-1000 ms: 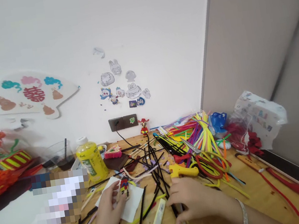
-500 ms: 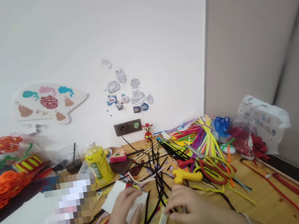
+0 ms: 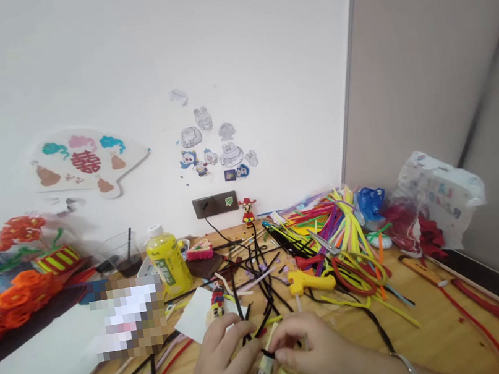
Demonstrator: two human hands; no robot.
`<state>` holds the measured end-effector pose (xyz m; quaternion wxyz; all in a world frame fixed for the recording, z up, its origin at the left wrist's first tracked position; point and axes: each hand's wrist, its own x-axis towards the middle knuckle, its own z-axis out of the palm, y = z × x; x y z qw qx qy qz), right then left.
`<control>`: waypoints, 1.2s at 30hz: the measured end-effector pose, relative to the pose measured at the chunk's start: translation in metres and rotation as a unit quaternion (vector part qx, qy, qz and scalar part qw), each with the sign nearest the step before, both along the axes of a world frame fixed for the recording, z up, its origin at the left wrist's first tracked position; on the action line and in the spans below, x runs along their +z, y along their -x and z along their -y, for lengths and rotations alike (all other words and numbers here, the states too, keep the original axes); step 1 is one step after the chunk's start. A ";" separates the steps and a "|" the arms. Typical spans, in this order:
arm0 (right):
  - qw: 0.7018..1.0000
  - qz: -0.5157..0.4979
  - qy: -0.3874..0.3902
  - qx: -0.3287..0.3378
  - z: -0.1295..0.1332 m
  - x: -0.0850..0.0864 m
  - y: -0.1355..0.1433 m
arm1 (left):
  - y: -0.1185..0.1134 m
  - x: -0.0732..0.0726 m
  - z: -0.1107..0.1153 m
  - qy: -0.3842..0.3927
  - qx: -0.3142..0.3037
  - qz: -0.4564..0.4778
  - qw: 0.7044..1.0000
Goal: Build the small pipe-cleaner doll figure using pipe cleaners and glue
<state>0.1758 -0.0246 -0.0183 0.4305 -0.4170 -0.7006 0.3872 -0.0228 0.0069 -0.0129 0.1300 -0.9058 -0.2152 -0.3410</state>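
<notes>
On the wooden tabletop (image 3: 452, 347), nearer than the yellow plastic glue gun (image 3: 313, 280), lies a pale, long tool with metal end (image 3: 265, 372). Also before the gun, the right hand (image 3: 304, 347) has thumb and forefinger closed on a thin black fuzzy stem (image 3: 268, 353); the left hand (image 3: 224, 366) is just beside, and I cannot tell whether it grips. Left of the gun, a small red, blue and yellow doll (image 3: 217, 299) lies on white paper (image 3: 193, 321).

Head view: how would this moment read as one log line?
left hand: close to black strip | right hand: pinching black strip | yellow glue gun: on table | figure: on white paper
</notes>
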 end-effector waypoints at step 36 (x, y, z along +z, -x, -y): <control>0.948 -0.282 0.146 -0.007 -0.005 -0.016 0.012 | -0.028 -0.006 0.026 0.021 0.018 0.028 0.999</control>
